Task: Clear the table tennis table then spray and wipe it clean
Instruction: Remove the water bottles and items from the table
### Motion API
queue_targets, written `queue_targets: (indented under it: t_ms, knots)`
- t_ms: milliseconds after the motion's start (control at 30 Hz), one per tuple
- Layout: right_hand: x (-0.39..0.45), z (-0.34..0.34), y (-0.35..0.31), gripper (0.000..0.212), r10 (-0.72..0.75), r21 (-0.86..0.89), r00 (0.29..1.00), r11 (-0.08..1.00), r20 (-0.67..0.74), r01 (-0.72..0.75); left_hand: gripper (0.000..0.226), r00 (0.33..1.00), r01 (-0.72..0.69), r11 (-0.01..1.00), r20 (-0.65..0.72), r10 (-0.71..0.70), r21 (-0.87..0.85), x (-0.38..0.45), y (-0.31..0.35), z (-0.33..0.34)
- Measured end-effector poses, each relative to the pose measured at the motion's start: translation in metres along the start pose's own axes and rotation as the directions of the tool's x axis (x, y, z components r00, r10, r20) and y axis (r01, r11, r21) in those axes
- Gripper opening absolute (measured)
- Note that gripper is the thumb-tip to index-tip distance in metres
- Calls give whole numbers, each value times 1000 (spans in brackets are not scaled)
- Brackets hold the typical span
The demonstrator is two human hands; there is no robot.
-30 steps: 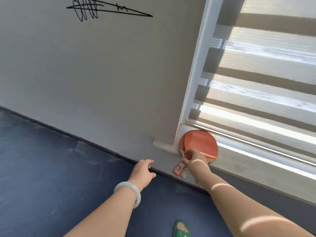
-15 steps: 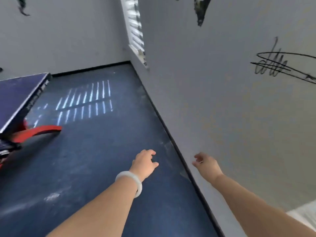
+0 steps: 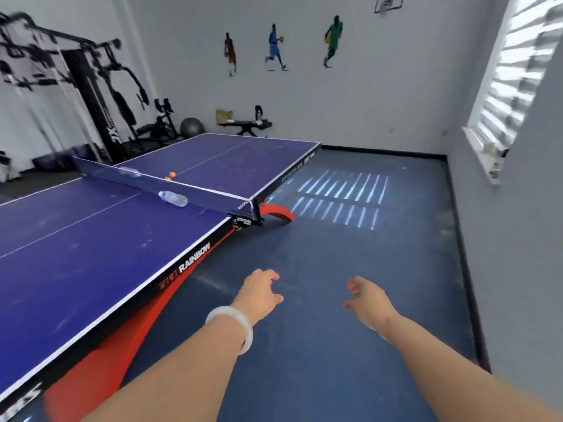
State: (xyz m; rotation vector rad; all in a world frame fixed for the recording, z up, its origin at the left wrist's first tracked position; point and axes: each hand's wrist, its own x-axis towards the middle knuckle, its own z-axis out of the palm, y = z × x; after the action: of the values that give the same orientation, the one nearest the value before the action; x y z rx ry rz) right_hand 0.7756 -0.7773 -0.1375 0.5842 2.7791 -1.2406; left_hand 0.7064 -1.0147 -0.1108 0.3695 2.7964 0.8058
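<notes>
From the head camera, both forearms reach forward over the dark blue floor (image 3: 350,248), beside the long edge of the table tennis table. The left hand (image 3: 259,295) has its fingers loosely curled and holds nothing; a pale bangle (image 3: 233,325) circles that wrist. The right hand (image 3: 365,298) is likewise empty, fingers relaxed and slightly spread. The two hands are apart from each other and neither touches the table.

The blue tabletop (image 3: 76,257) fills the left of the view, with a white border line and a black side rail lettered RAINBOW above a red curved leg (image 3: 278,211). The net (image 3: 170,188) crosses the middle. A clear plastic water bottle (image 3: 172,198) lies on its side on the near half, just beside the net. Two orange balls (image 3: 171,175) rest on the far half, close to the net. Pale smudges show on the near surface.

Beyond the table stand a black weight machine (image 3: 91,86), a grey exercise ball (image 3: 192,127) and a low bench (image 3: 245,124) against the far wall, which carries three basketball player stickers (image 3: 275,47). A window with slatted blinds (image 3: 515,68) on the right wall throws striped light on the floor.
</notes>
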Motion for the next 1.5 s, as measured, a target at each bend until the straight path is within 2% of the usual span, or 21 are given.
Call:
queue_targets:
  t_ms: [167,300,500,633,833,967,1167,1367,1500]
  knots:
    - [69,54,-84,46,-104,-12,986,994,129,106,48,992,94,995,-81,-96,-30,42,-64,-59]
    - [133,82,-139,48,-134,-8,977,991,164,137,50,985,144,990,-91,-144,-16,95,-104,-99]
    - [228,116,-181,48,-149,3,964,988,221,152,50,978,189,981,-84,-193,-51,183,-139,-123]
    - [308,134,-207,49,-225,-37,934,969,278,245,52,965,229,969,-109,-238,-90,249,-154,-130]
    - [412,165,-258,48,-333,-72,845,915,419,396,52,897,379,909,-171,-407,-174,315,-187,-147]
    - [460,202,-296,45,-351,-58,789,898,504,436,53,841,457,853,-191,-507,-252,341,-221,-159]
    - [516,277,-360,44,-365,-54,706,867,607,495,53,768,558,783,-185,-613,-275,382,-292,-187]
    - [583,347,-430,46,-321,-84,715,880,621,468,52,740,563,752,-195,-644,-343,451,-374,-236]
    - [625,387,-473,48,-303,-80,741,898,599,433,54,718,602,728,-178,-673,-328,495,-429,-266]
